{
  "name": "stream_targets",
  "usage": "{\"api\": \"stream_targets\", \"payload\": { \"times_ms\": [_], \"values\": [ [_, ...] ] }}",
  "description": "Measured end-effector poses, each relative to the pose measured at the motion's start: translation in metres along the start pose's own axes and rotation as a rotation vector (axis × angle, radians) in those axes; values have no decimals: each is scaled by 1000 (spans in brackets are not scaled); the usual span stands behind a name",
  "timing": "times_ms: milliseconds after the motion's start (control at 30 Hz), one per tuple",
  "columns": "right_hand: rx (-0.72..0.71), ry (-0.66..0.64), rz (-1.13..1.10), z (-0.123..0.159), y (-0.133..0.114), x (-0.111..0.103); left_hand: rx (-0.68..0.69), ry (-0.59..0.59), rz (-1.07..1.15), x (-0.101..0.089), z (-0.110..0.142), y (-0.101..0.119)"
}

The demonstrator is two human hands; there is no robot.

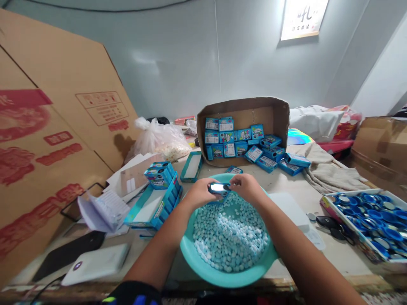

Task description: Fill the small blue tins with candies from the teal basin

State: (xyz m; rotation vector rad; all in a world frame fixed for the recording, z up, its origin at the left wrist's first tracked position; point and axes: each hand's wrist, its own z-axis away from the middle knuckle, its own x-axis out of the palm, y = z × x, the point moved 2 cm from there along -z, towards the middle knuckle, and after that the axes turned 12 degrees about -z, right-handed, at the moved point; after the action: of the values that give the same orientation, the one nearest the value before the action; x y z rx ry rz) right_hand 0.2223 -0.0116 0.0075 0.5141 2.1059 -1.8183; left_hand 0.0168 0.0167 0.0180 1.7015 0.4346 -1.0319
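Over the far part of a turquoise basin (206,275), my left hand (201,192) grips a small blue printed box (219,189) with a bright, shiny top face. The fingers of my right hand (246,186) are pinched together at the box's right end, touching it. Many pale blue and white candies (229,241) fill the lower part of the basin beneath both hands. Just behind the basin lies another blue box (234,170), partly hidden by it. To the left, a turquoise display tray (140,218) carries a few upright blue boxes (159,174).
A cardboard box (281,123) on its side holds stacked blue boxes, some spilling out rightward. On the right are a white tray (362,250) of blue lids, black-handled scissors (333,226) and a white flat device (289,209). A power bank (95,264) and large carton (57,127) stand left.
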Motion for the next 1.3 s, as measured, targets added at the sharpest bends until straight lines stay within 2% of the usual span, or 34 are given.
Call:
{"api": "stream_targets", "payload": {
  "times_ms": [267,400,667,867,967,1100,1167,1233,1300],
  "values": [
    [49,22,12,6,-5,1,-9,-30,-74,-1,2,1],
    [-30,4,147,8,-12,3,-17,-49,-98,2,2,1],
    [-130,-119,189,10,-19,6,-1,-69,-43,2,3,2],
    [-290,-231,401,19,-35,17,11,-2,33,-7,0,2],
    [-305,-251,398,22,-37,24,3,5,44,-11,0,1],
    [-277,-258,249,19,-28,28,-45,-2,74,-12,2,-2],
    [-238,-174,152,16,-24,24,-64,11,110,-12,2,-3],
    [-108,-95,176,14,-18,17,-94,52,146,-14,2,-4],
    [80,-133,305,15,-11,15,-125,116,159,-16,1,-5]
  ]
}}
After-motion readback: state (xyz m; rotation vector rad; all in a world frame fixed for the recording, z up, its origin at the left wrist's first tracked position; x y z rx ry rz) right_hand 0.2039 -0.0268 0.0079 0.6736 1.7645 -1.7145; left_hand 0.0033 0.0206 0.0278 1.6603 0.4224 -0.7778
